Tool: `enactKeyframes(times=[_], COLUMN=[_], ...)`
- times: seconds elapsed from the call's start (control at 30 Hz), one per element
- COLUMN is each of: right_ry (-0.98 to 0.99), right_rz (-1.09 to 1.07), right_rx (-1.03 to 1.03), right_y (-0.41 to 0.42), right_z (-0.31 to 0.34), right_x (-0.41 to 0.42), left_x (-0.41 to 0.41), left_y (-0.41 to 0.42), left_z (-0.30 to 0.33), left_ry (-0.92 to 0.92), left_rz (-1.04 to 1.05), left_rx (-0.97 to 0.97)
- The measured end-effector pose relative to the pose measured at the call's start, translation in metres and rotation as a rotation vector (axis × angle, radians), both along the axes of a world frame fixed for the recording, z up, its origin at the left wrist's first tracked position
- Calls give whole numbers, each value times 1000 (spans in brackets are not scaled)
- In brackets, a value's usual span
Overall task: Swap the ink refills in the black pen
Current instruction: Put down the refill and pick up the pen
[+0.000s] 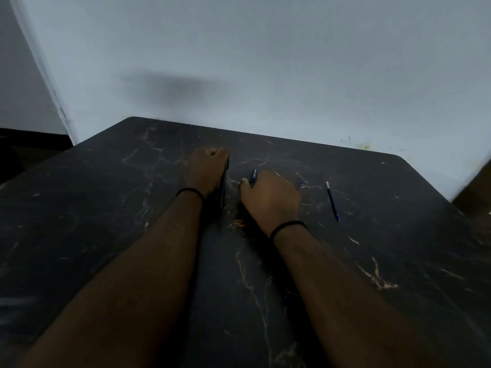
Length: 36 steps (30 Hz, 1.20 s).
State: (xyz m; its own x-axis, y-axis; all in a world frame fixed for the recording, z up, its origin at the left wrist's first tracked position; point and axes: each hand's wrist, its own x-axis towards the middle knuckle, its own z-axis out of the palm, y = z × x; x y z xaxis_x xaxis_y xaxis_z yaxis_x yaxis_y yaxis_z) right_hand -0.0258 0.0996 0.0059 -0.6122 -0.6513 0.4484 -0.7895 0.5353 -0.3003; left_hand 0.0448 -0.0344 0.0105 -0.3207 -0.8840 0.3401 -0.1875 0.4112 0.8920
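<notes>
Black pen (224, 185) in left hand (208, 171) points toward camera.

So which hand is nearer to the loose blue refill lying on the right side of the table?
Right. The right hand lies just left of the blue refill, gripping a small blue piece. The left hand is farther left, beyond the right hand, gripping the black pen.

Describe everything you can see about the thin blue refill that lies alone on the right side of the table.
The blue refill is a thin, straight stick, looking like plastic, dark blue along most of its length with a pale, whitish far end. It lies flat on the dark marbled table, pointing roughly away from the person, its near end angled slightly right. It lies apart from the right hand; only the table touches it. Finer details are too small to tell.
</notes>
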Motion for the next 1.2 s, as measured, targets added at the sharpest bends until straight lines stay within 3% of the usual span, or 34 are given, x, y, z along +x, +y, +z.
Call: enactKeyframes(times=[0.63,0.7,0.87,1.0,1.1,1.2], right_ry=[-33,-39,-209,-341,-330,-413], right_rz=[37,32,75,99,118,191], right_rx=[-46,-76,-298,-431,-495,-382], right_y=[4,8,18,30,44,57], right_z=[6,7,10,16,25,29], right_x=[7,7,4,5,-1,-8], left_x=[-1,-5,-16,-24,-26,-29], left_y=[3,6,21,34,40,48], left_z=[0,0,6,11,13,14], left_ry=[-61,20,309,476,522,463], left_rz=[-13,-43,-231,-356,-426,-521], left_rx=[-63,-17,312,410,470,462])
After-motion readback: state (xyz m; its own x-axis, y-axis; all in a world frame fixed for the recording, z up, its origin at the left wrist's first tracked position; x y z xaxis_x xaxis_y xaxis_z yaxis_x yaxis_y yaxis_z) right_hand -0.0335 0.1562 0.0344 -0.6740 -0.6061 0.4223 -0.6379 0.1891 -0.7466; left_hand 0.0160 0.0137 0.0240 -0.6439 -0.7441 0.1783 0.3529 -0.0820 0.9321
